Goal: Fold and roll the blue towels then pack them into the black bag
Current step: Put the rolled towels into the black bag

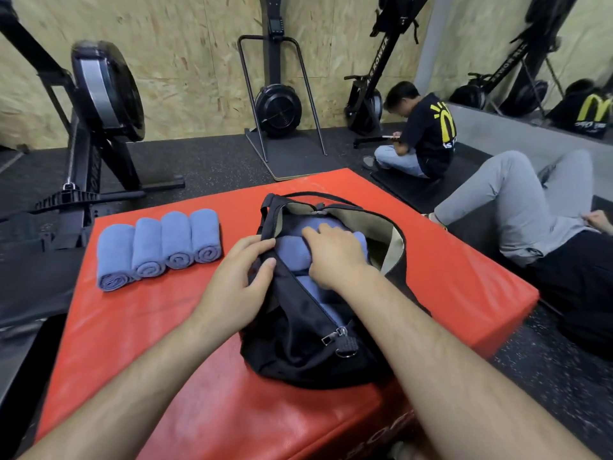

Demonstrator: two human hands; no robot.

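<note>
1. The red pad [132, 327] carries everything. No flat towel shows on it, so I judge the folding and rolling done.
2. The black bag [298, 353] lies on the pad's right half, its zip undone and its mouth open.
3. Four rolled towels [159, 247] sit in a row left of the bag, apart from it, and are not yet packed.
4. Several blue rolls [292, 252] already lie inside the bag.
5. My left hand [238, 287] pinches the bag's rim, holding the mouth apart.
6. My right hand [335, 254] lies palm-down on the rolls inside; I cannot tell whether it presses or grips.
</note>
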